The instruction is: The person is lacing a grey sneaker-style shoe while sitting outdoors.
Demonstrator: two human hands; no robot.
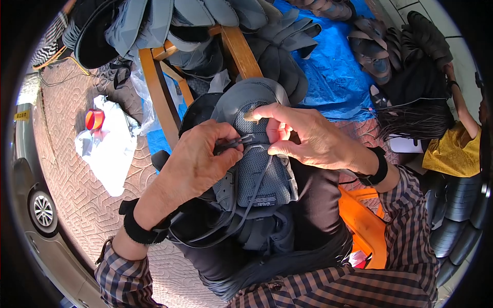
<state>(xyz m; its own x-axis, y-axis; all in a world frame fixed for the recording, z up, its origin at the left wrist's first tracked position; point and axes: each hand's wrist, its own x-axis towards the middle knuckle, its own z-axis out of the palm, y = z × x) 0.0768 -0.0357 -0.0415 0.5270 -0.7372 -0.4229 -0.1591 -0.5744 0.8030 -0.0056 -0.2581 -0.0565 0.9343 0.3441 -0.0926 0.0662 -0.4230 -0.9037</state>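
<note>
Head view: our left hand [192,156] seemingly pinches a lace [244,139]; loosening could drop it. Our right hand's [321,139] grip we can't tell.

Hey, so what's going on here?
A seated person is handling a gray shoe upper. The left hand pinches a dark strip beside the mesh tongue; the right hand is at the gray lace, which trails over the tongue. Black cords lie across the lap, and more gray uppers are piled on a wooden frame.
</note>
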